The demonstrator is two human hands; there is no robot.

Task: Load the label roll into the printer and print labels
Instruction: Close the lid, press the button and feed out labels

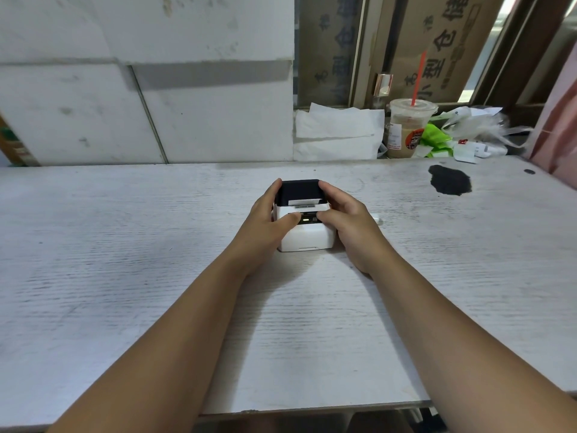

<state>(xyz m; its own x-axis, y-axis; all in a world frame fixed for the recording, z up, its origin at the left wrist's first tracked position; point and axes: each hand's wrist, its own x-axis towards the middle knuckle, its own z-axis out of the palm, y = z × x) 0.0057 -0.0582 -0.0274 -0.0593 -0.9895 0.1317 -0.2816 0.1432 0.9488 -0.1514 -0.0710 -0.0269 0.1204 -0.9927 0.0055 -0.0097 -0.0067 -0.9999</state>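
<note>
The printer (304, 218) sits mid tabletop (125, 245), lid down, a strip of white label (305, 201) showing at the slot under the black cover. Left hand (268, 220) cups the left side w/ fingers curled round it, thumb on the lit button panel. Right hand (346, 220) wraps the right side likewise, thumb by the panel.

Risks, as I read it: pressing w/ both thumbs could shove the light unit back or hit the wrong button; if the roll sits crooked inside, labels could feed skewed or jam. Can't see inside the printer.

Containers: a plastic cup (409, 129) at the back right holds a pale brown drink w/ a red straw, well apart from the printer.
</note>
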